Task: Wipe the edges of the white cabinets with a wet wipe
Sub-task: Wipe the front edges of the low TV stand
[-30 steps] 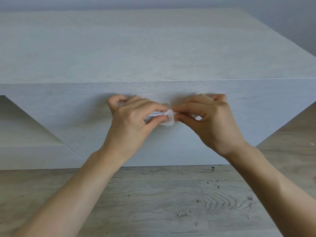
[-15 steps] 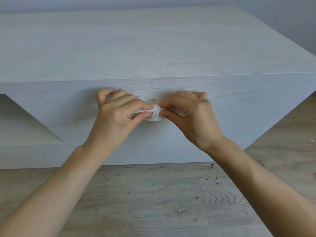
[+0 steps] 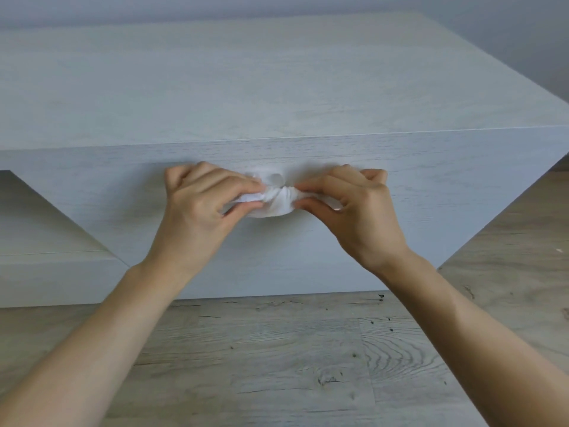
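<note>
We look down on a white cabinet [image 3: 277, 87] with a faint wood grain, its broad top filling the upper half of our view and its front panel facing us. Two bare forearms reach in from the bottom corners and meet in front of that panel, just under the top front edge.

Between the hands we see a bunched white wipe [image 3: 272, 200] with gathered creases across its middle. The left hand [image 3: 197, 208] pinches its left end between thumb and curled fingers; the right hand [image 3: 357, 211] pinches the right end the same way, so both are closed firmly on the cloth. The wipe hangs in a small rounded fold below the fingertips, and a further bit of it shows above them, close to the panel. We cannot tell whether it touches the panel.

To the left a lower white surface [image 3: 46, 235] sits beside the cabinet. Below, we see a pale wood-plank floor [image 3: 277, 349] with dark knots, and behind the cabinet, a plain grey wall [image 3: 523, 41].
</note>
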